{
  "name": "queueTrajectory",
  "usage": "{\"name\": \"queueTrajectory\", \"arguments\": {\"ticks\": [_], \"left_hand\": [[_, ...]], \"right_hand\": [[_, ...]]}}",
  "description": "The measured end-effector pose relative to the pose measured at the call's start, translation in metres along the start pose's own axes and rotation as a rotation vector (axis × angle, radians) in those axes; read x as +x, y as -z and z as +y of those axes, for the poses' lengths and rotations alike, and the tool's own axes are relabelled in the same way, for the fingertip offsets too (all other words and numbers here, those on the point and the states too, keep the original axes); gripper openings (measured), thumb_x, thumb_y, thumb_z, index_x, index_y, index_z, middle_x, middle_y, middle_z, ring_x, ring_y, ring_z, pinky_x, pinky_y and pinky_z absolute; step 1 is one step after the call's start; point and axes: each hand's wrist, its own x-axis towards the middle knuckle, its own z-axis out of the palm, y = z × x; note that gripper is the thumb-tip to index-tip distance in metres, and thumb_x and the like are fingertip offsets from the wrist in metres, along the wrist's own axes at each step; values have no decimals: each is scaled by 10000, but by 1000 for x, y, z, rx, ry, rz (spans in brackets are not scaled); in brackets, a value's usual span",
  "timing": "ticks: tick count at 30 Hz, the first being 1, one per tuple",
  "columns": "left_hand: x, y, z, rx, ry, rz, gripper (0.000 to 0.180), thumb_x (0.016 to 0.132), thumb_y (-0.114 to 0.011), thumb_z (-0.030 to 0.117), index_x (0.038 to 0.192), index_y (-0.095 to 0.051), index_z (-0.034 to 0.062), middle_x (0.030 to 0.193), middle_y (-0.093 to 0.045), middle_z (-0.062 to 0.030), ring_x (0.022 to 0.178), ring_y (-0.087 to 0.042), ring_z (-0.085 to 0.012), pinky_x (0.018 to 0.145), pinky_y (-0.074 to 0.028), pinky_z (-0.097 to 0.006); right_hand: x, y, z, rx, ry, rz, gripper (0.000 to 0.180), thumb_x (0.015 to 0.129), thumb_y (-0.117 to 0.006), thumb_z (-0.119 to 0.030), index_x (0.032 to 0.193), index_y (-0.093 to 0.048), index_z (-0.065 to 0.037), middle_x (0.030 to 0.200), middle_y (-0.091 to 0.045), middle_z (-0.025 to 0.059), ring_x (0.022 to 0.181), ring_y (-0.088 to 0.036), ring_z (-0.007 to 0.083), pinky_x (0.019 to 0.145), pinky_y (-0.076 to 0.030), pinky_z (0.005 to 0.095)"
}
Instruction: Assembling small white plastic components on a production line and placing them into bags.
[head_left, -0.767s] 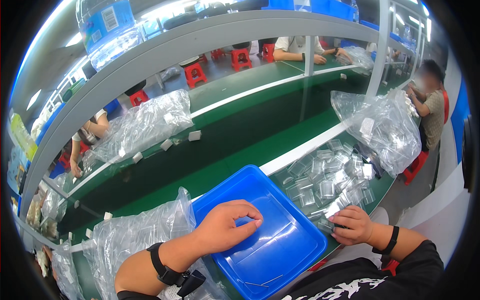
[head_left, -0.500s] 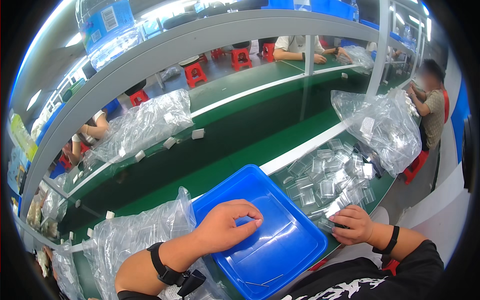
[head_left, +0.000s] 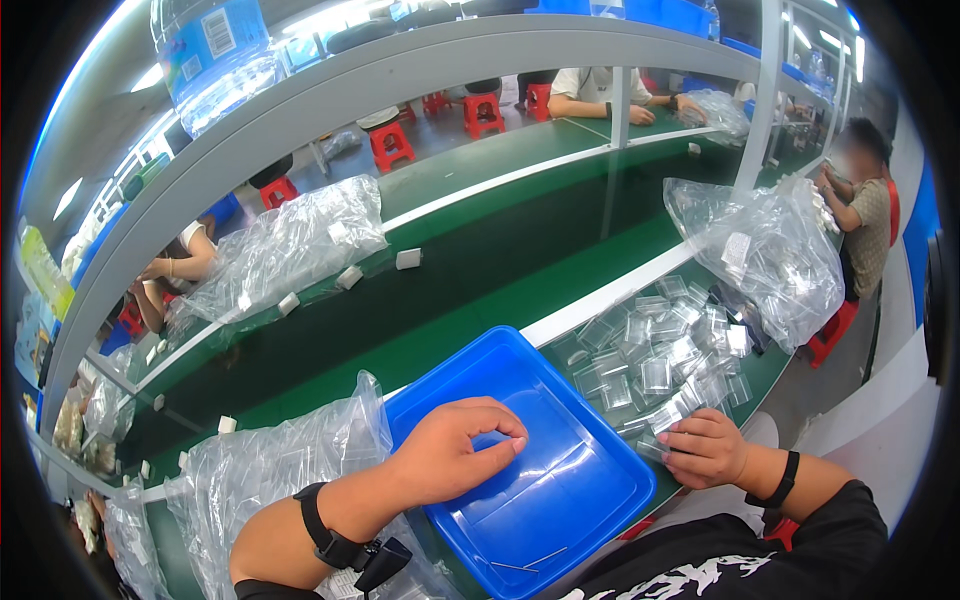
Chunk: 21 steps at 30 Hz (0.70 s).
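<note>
Over the blue plastic tray [head_left: 560, 400] hovers my left hand [head_left: 450, 450], its thumb and forefinger meeting in a loop with nothing visible at the tips. The other fingers are mostly hidden behind them. To the right of the tray, my right hand [head_left: 703, 450] is closed around a small clear plastic piece [head_left: 652, 447], partly covered by the fingers. That hand is at the near edge of a loose pile of clear, flat plastic pieces [head_left: 655, 375] on the green tabletop. Two thin sticks [head_left: 530, 565] lie in the tray's near end.
Big clear plastic bags lie left of the tray [head_left: 290, 450] and beyond the pile [head_left: 770, 260]. A green conveyor belt [head_left: 520, 260] carrying small white blocks [head_left: 408, 259] runs behind a pale rail. A grey frame [head_left: 450, 55] arches overhead. Other people sit around the line.
The small white blocks on the belt have shifted slightly to the right and away. Neither of my hands has visibly moved.
</note>
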Motion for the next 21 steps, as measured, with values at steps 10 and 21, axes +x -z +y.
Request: {"name": "queueTrajectory", "arguments": {"ticks": [10,21], "left_hand": [[0,-1,-3,10,-19,1,116,936,-711,90,1002,-753,4,1042,-740,-107,1001,-690,-222,904,-532,-331],[0,-1,-3,7,-22,-1,115,934,-714,89,1002,-753,6,1046,-741,-107,1004,-693,-223,901,-534,-330]], "right_hand": [[-8,-3,0,-31,-12,-18,312,780,-745,-188,1084,-715,-125,1249,-725,42,1148,-682,263,875,-516,379],[-11,-5,-1,-70,-47,6,308,780,-737,-180,1079,-703,-121,1238,-735,39,1146,-690,260,881,-509,374]]}}
